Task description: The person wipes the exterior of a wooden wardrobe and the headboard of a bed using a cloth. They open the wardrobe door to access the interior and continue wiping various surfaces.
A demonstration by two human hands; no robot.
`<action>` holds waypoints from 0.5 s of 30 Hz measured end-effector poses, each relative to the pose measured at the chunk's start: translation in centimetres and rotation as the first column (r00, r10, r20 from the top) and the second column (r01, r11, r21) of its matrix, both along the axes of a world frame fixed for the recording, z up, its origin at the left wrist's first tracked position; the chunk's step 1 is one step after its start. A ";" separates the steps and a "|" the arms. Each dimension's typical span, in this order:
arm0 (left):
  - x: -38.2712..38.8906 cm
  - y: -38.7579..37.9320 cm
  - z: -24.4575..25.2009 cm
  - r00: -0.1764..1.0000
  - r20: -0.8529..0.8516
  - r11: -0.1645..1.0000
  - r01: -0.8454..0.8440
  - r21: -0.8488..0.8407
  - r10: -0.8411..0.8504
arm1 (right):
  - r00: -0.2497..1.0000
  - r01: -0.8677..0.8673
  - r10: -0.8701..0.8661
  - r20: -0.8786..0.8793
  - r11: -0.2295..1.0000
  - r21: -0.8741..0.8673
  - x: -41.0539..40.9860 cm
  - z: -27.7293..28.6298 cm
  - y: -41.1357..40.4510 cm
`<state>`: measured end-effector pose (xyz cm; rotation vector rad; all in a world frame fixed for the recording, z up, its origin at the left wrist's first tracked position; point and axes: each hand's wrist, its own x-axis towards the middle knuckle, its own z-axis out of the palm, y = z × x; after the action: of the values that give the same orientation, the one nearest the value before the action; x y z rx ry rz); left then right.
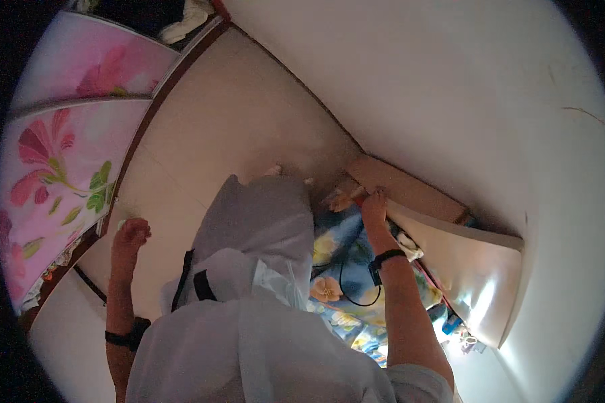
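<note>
My left hand (130, 236) is raised at the left, over the tiled floor, near the frame of a wardrobe with flower-printed sliding doors (65, 166). Its fingers are curled, and a small pale thing shows at its edge; whether it is held cannot be told. At the right, my right hand (374, 207) touches the corner of a wooden headboard or bed panel (433, 231). A small reddish thing (359, 200) shows beside its fingers, and what they grip is unclear. Black bands circle both my forearms.
A blue flowered bedspread (353, 247) with a black cable (342, 282) lies below my right arm. A wooden ledge (408, 186) runs along the pale wall (433, 101). Several small things, one a blue box (451, 325), lie near the panel's lower edge. Dark clothing fills the wardrobe's opening.
</note>
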<state>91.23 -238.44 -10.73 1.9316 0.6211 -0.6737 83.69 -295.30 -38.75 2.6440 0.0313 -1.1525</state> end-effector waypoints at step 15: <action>5.3 -9.1 -0.4 0.947 0.146 0.898 0.318 -0.303 -0.286 | 0.912 -0.277 0.327 0.248 0.936 -0.216 0.2 25.2 -3.9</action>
<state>96.53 -247.54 -11.15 1.7506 0.1314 -0.8140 83.90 -299.22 -13.53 2.5041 0.2658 -0.6426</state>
